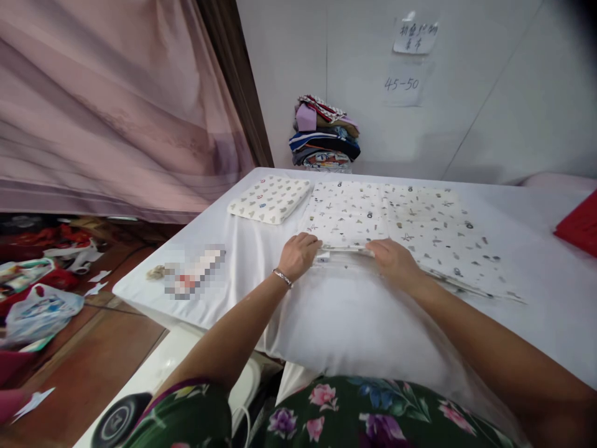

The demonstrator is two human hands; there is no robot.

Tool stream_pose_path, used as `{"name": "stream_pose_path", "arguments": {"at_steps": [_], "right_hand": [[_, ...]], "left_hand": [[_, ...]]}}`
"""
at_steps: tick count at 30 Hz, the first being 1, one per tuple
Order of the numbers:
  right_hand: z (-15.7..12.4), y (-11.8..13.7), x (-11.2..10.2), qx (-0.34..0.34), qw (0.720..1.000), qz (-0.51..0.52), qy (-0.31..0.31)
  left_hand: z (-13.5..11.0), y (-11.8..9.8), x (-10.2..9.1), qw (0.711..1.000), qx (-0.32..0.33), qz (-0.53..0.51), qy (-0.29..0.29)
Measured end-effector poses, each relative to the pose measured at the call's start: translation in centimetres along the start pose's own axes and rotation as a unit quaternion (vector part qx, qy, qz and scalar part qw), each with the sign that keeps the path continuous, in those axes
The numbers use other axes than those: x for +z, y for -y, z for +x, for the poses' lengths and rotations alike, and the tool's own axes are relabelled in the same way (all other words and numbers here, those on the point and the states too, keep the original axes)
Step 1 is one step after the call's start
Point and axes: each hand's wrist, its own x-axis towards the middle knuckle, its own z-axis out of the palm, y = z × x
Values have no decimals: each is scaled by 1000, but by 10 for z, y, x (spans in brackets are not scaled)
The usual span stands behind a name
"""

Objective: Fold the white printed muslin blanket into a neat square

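A wide white cloth printed with small grey, tan and black figures [354, 214] lies folded in layers on the middle of a long table under a smooth white cover [522, 218], its stacked edges showing toward 4 o'clock. With this cloth as the centre of the dial and 12 pointing away from the person, both bare hands are at its near edge, toward 7 o'clock. The left hand [299, 255], with a silver bracelet [283, 278] at the wrist, pinches the edge between thumb and curled fingers. The right hand [394, 258] pinches the same edge a little farther along; some of its fingers are hidden. Between them, close to the left hand, a small white label [323, 256] shows below the edge.

Just beside the cloth, between 9 and 10 o'clock, sits a thick folded white cloth with grey-green motifs [269, 200]. Near the table's border at about 9 o'clock lie a pixelated, unreadable object [198, 272] and a small beige clump [156, 272]. At 11 o'clock, a pile of multicoloured folded fabrics [325, 134] rises against the wall; at 12, two handwritten white papers [403, 84] hang there. A bright red object [578, 224] enters at 3 o'clock, and a pink curtain [116, 93] drapes at 10.
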Motion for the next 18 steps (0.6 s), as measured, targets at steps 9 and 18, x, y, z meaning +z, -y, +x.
{"name": "stream_pose_path", "arguments": {"at_steps": [9, 18], "right_hand": [[-15, 3, 26, -66, 998, 8, 19], [-19, 11, 21, -52, 998, 2, 30]], "left_hand": [[-15, -10, 14, 996, 68, 34, 51], [-16, -13, 7, 994, 62, 24, 84]]}}
